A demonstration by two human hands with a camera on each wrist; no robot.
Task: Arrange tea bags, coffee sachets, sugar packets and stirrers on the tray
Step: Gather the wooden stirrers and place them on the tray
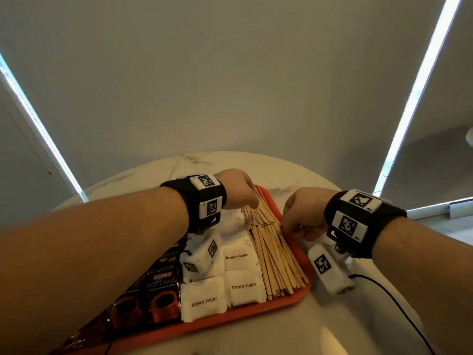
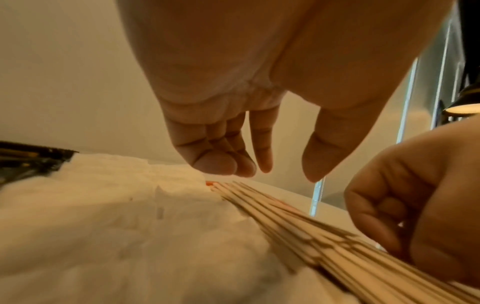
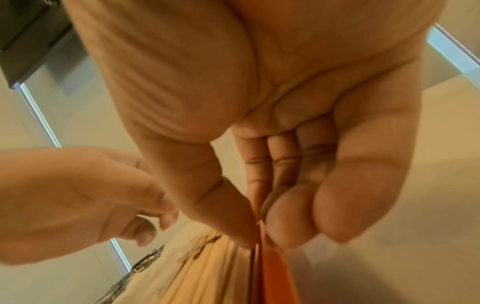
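Head view: nearest me, the white paper brown-sugar packets (image 1: 204, 298) lie in soft rows on the red plastic tray (image 1: 256, 312), with the glossy black coffee sachets (image 1: 161, 293) at nine o'clock. The thin pale wooden stirrers (image 1: 273, 254) fan along the tray's right edge, their long axis running from five towards eleven o'clock. My right hand (image 1: 303, 213), nearer their middle, pinches at their outer edge, thumb against curled fingers. My left hand (image 1: 236, 188) hovers over the far tips, relaxed, holding nothing.
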